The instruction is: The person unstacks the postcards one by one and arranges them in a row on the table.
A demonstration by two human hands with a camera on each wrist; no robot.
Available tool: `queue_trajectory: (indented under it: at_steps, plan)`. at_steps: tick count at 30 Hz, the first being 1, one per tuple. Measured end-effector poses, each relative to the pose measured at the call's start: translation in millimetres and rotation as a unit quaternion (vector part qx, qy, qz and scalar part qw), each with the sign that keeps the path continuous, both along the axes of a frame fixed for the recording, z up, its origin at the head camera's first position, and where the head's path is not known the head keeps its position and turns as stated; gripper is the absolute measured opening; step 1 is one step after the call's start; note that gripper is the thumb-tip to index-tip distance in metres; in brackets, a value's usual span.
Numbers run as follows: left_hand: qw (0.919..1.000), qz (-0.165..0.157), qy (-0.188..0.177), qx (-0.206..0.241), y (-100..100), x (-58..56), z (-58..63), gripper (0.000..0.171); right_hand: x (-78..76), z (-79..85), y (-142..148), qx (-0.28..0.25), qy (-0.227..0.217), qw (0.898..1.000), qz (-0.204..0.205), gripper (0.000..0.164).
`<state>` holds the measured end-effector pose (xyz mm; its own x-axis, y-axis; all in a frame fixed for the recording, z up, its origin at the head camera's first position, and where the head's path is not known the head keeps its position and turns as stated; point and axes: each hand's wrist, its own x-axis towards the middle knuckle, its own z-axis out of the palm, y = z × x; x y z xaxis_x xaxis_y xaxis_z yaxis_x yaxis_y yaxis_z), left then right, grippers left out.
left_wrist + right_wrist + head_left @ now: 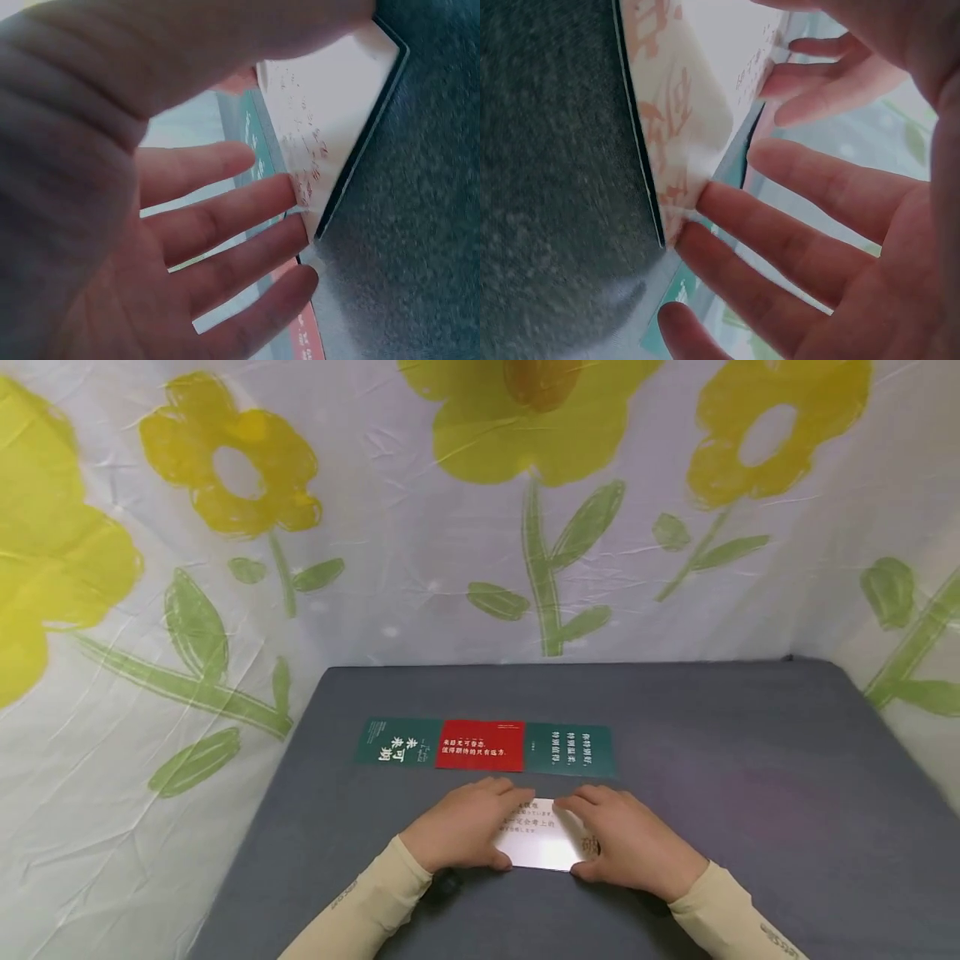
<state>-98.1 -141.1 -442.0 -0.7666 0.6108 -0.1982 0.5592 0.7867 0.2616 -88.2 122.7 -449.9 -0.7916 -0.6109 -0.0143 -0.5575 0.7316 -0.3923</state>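
A white card (542,847) with printed lines of text lies low over the grey table in the head view, its face catching bright glare. My left hand (474,822) holds its left end, thumb at the near edge and fingers at the far edge. At the right end, my right hand (626,837) grips it the same way, next to a larger brown printed mark. The left wrist view shows fingertips (294,196) touching the edge of the card (330,97). In the right wrist view, fingertips (692,236) meet the card's corner (676,169). A dark line runs along its underside.
Beyond the hands lie three cards side by side: a green one (382,745) at left, a red one (480,760) in the middle, another green one (555,745) at right. The grey table (720,727) ends at a flower-printed white curtain (420,568).
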Motion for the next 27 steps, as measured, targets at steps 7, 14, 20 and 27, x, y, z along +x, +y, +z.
queue_trajectory:
  at_steps: [7,14,20,27]
  plan:
    - [0.9992,0.003,0.004,0.039,5,-8.4,1.4,0.091,-9.5,10.9,9,0.0,-0.013,1.0,-0.016,0.076]
    - [0.9985,-0.025,0.021,0.044,38,-33.5,1.4,0.092,-21.8,17.5,41,0.002,-0.023,0.998,-0.059,0.082]
    - [0.9985,-0.024,0.025,0.043,82,-69.6,-2.1,0.093,-47.3,21.0,82,-0.011,-0.02,0.996,-0.084,0.077]
    - [0.9986,-0.029,0.022,0.038,130,-112.8,-8.0,0.09,-81.9,12.6,130,-0.024,-0.079,0.992,-0.091,0.081]
